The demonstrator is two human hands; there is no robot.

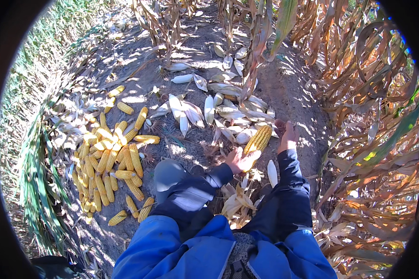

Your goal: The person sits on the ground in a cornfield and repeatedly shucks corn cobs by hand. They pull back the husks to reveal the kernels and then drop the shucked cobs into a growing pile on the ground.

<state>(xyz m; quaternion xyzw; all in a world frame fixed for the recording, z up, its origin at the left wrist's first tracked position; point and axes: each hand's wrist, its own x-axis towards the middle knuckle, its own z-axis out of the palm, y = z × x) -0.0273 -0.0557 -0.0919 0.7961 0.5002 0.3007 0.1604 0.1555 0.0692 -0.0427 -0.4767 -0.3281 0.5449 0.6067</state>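
Observation:
My left hand [240,160] is wrapped around the lower part of a husked yellow corn ear [259,139], which points up and to the right. Just right of that ear is my right hand [288,135], fingers apart and holding nothing visible. It hovers beside the near right edge of a heap of corn ears in pale dry husks [230,113]. Some kernels show among those husks. Loose husk leaves [238,204] lie between my legs, below the held ear. A single white husked-over ear [272,173] rests near my right forearm.
A large pile of bare yellow corn ears [106,160] covers the soil to my left, several ears lying loose around it. Green cut stalks [38,174] form a bundle farther left. Dry standing corn plants [366,122] crowd the right side, and more stalks [256,45] rise ahead.

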